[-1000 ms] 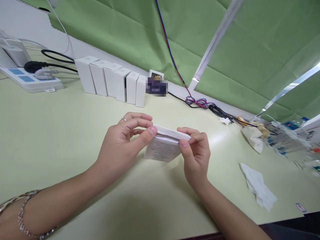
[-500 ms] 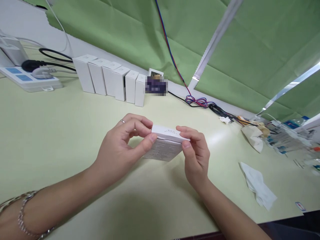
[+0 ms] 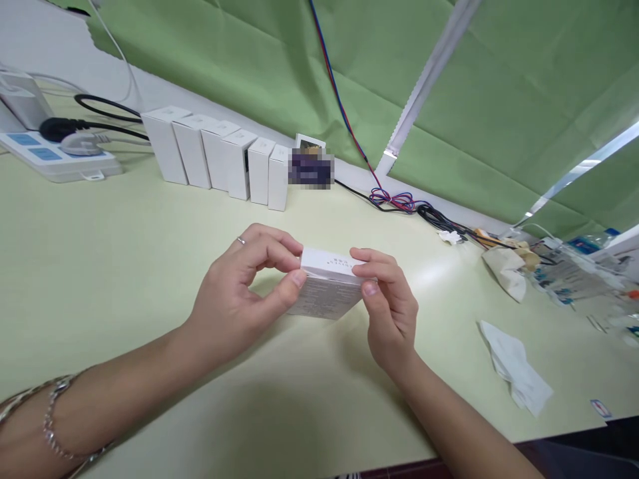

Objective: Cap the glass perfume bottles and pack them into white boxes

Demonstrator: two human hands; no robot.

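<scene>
A small white box (image 3: 327, 297) with printed text stands on the table in front of me, tilted toward me, its top flap side facing up. My left hand (image 3: 244, 286) pinches the box's upper left corner between thumb and fingers. At the upper right corner, my right hand (image 3: 392, 299) grips with the thumb on the near face and the fingers over the top. Both hands are closed on the box. Its far face is hidden from me.
Several white boxes (image 3: 217, 159) stand in a row along the wall, beside a blurred dark item (image 3: 311, 167). A power strip (image 3: 54, 159) lies at the left. Bundled cables (image 3: 394, 199) run along the back. A white tissue (image 3: 516, 369) lies at the right.
The top flap sits lower, and the gap beneath it at the front edge has narrowed. Both hands keep their grip on the box, and my fingers have shifted only slightly.
</scene>
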